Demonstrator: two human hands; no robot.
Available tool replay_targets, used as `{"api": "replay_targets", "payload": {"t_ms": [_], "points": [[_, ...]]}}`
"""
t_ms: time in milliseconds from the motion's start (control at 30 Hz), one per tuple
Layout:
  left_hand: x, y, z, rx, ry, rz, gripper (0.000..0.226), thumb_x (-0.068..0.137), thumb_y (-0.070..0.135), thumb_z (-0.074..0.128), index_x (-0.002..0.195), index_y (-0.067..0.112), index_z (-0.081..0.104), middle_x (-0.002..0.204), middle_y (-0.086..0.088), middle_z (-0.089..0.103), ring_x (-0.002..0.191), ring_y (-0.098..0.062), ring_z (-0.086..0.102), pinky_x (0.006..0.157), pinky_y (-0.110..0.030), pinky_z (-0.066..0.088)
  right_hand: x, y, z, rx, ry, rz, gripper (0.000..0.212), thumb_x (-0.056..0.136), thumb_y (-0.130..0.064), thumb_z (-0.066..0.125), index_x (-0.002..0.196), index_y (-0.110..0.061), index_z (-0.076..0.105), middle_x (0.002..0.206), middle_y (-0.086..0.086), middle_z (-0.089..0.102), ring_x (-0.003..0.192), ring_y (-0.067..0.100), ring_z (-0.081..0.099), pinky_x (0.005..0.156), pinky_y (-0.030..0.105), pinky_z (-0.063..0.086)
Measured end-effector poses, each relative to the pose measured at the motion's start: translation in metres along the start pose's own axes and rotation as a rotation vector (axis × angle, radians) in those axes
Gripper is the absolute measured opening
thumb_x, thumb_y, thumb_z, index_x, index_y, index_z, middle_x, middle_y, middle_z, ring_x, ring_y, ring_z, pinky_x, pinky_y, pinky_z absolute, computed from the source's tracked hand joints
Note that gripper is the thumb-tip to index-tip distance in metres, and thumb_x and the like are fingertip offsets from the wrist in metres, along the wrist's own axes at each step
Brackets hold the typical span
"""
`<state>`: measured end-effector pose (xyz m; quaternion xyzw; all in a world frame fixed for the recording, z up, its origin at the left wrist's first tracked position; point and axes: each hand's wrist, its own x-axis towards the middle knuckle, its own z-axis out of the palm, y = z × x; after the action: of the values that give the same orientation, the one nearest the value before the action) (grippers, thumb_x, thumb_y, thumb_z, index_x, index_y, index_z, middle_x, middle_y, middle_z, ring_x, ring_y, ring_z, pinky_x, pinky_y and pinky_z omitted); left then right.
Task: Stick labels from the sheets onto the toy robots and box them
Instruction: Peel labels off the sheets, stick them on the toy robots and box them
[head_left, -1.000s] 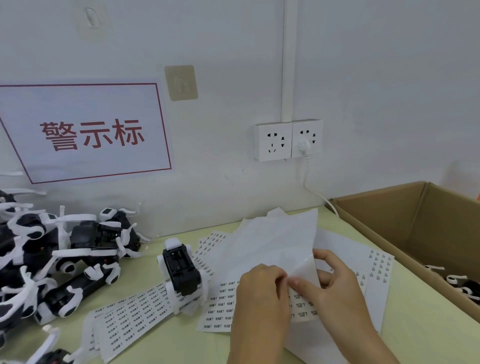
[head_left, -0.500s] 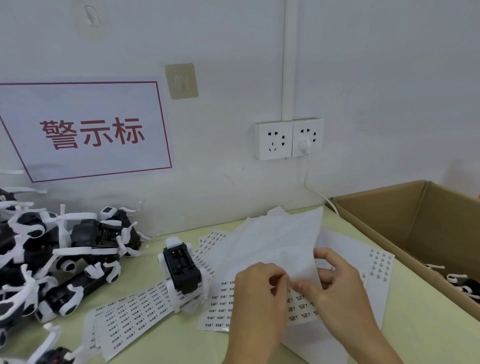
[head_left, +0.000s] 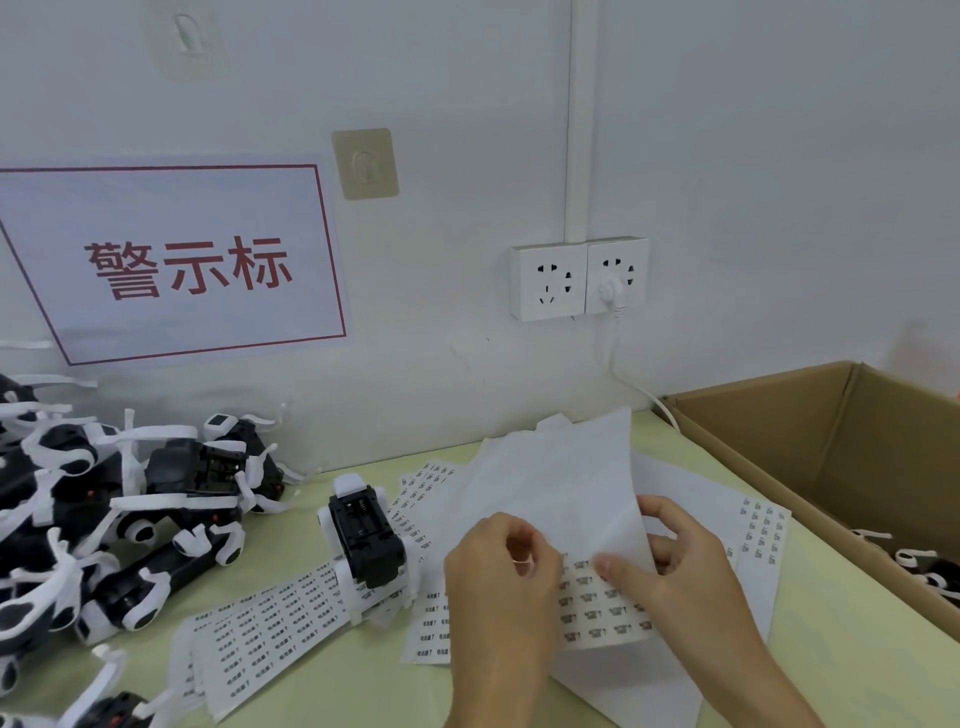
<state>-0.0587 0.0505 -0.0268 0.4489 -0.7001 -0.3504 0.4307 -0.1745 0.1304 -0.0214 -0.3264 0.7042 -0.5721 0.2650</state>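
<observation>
1. Two bare hands at work over the pale green counter (head_left: 831, 649), close together near its front edge.
2. Left hand (head_left: 498, 587) curled, thumb and forefinger pinched on something small and white at the fingertips, probably a label just peeled; too small to say for sure.
3. Right hand (head_left: 670, 571) clenched on the lower corner of a thin translucent white cover sheet (head_left: 561, 483), lifted and folded back, evidently to bare the rows beneath.
4. Uncovered under both hands: a white label sheet printed with small black text (head_left: 608, 613), flat on the counter, so easy to pick from.
5. Just left of the hands, touching the sheets: one black and white plastic toy robot (head_left: 366, 551), laid with its black battery bay upward, seemingly placed so to take a label.
6. Further left, against the wall: a heaped pile of black and white toy robots (head_left: 104, 509), presumably waiting their turn.
7. Right edge: an open brown cardboard box (head_left: 810, 441), a few robots already lying in its near corner; kept close for dropping finished pieces.
8. More printed label strips (head_left: 270, 629) spread under and beside the single robot.
</observation>
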Motion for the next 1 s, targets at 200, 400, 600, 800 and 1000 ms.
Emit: {"api": "replay_targets", "payload": {"t_ms": [200, 400, 600, 800, 1000], "points": [[0.006, 0.009, -0.016, -0.198, 0.203, -0.048, 0.028, 0.087, 0.012, 0.072, 0.068, 0.031, 0.066, 0.074, 0.019, 0.069, 0.073, -0.002, 0.066, 0.062, -0.011, 0.049, 0.006, 0.002, -0.019, -0.388, 0.123, 0.239, 0.049, 0.093, -0.024, 0.064, 0.139, -0.017, 0.049, 0.118, 0.004, 0.066, 0.107, 0.023, 0.064, 0.091, 0.039, 0.05], [0.011, 0.006, -0.031, 0.029, 0.34, 0.189, 0.023, 0.084, 0.007, 0.073, 0.073, 0.026, 0.065, 0.079, 0.014, 0.062, 0.08, -0.001, 0.058, 0.07, -0.011, 0.044, -0.008, -0.043, 0.03, -0.269, 0.062, -0.085, 0.017, 0.092, -0.02, 0.063, 0.09, -0.031, 0.075, 0.083, -0.013, 0.075, 0.079, 0.0, 0.068, 0.069, 0.025, 0.054], [0.026, -0.014, -0.058, 0.348, 0.467, 0.395, 0.024, 0.067, -0.005, 0.085, 0.071, 0.009, 0.065, 0.072, 0.001, 0.062, 0.067, -0.02, 0.059, 0.069, -0.021, 0.038, -0.001, -0.073, 0.088, -0.031, -0.146, -0.132, 0.021, 0.091, -0.021, 0.061, 0.082, -0.029, 0.078, 0.08, -0.02, 0.074, 0.07, -0.002, 0.07, 0.062, 0.016, 0.046], [0.035, -0.031, -0.069, 0.419, 0.437, 0.504, 0.022, 0.069, 0.0, 0.086, 0.074, 0.012, 0.068, 0.075, 0.005, 0.063, 0.074, -0.016, 0.055, 0.066, -0.024, 0.041, 0.002, -0.07, 0.106, 0.022, -0.205, -0.116, 0.028, 0.092, -0.022, 0.06, 0.074, -0.031, 0.079, 0.077, -0.018, 0.074, 0.072, -0.005, 0.066, 0.065, 0.017, 0.045], [0.036, -0.035, -0.065, 0.397, 0.388, 0.619, 0.012, 0.077, 0.005, 0.082, 0.085, 0.012, 0.075, 0.085, 0.006, 0.067, 0.084, -0.011, 0.054, 0.063, -0.019, 0.046, 0.009, -0.066, 0.103, 0.095, -0.2, -0.11, 0.023, 0.092, -0.026, 0.061, 0.077, -0.03, 0.078, 0.076, -0.004, 0.075, 0.067, 0.003, 0.067, 0.059, 0.016, 0.046]]}}
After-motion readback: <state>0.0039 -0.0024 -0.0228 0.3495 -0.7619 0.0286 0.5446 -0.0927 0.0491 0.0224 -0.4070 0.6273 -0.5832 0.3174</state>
